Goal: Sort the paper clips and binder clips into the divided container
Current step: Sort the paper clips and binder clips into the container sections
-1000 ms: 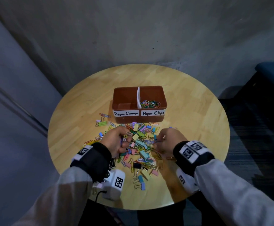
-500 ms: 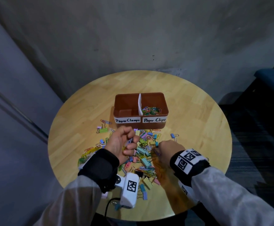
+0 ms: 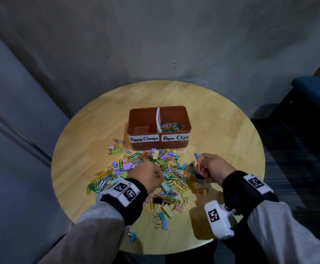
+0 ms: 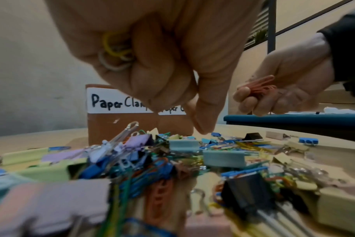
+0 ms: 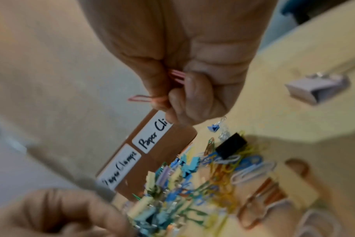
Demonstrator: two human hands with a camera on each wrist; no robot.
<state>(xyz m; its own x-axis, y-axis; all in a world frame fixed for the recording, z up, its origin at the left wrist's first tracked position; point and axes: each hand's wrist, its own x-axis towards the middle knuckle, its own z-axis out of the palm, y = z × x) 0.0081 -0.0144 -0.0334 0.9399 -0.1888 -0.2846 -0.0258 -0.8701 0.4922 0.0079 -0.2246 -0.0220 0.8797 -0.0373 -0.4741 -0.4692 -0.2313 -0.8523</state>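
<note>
A brown divided container (image 3: 159, 143) stands mid-table, labelled "Paper Clamps" on the left and "Paper Clips" on the right. Its right half holds coloured paper clips (image 3: 171, 127); the left half looks bare. A mixed pile of paper clips and binder clips (image 3: 155, 172) lies in front of it. My left hand (image 3: 147, 175) hovers low over the pile, fingers curled round yellow and white paper clips (image 4: 113, 52), thumb and forefinger pointing down at the pile. My right hand (image 3: 212, 168), raised at the pile's right side, pinches pink paper clips (image 3: 200, 166) (image 5: 152, 97).
The round wooden table (image 3: 222, 130) stands by a grey wall. A dark blue seat (image 3: 315, 88) is at the right. A lone blue binder clip (image 3: 132, 237) lies near the front edge, and a small group of clips (image 3: 115, 149) sits left of the container.
My left hand has dropped from a raised fist down onto the pile. My right hand has lifted out of the pile to the right with pink clips in it.
</note>
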